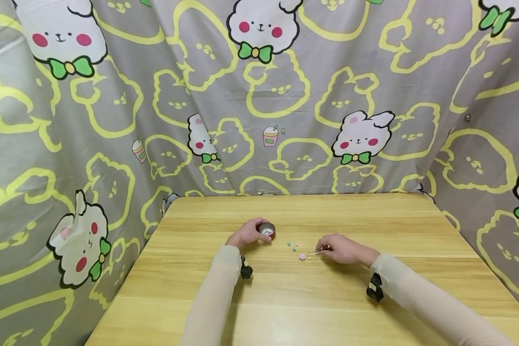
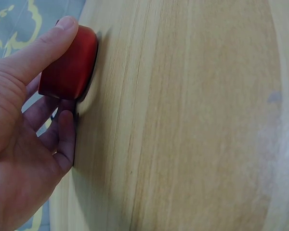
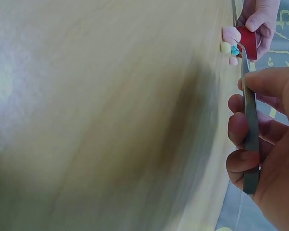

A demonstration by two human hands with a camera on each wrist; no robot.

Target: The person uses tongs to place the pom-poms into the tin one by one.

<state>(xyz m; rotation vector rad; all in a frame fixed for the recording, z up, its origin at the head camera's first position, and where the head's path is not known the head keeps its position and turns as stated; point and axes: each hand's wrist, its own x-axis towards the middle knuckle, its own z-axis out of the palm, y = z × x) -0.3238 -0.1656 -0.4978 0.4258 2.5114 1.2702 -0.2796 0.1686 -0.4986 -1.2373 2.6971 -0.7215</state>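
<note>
My left hand [image 1: 248, 233] holds a small round red container [image 2: 73, 65] upright on the table, thumb on the near side and fingers around the back. From the head view its dark rim and a pale inside or top show. In my right hand [image 1: 346, 249] is a pair of metal tweezers [image 3: 251, 130], pinched between thumb and fingers, the thin bent tip pointing left. Right at that tip are a larger pink ball [image 1: 302, 257] and a small yellow ball [image 1: 309, 258]. Two teal balls [image 1: 294, 249] and a smaller pink ball [image 1: 296, 244] lie between my hands.
The light wooden table [image 1: 285, 307] extends around both hands. Behind it and along both sides hangs a grey curtain [image 1: 242, 105] with cartoon animals. Each wrist wears a black camera, like the one on the right wrist [image 1: 375, 288].
</note>
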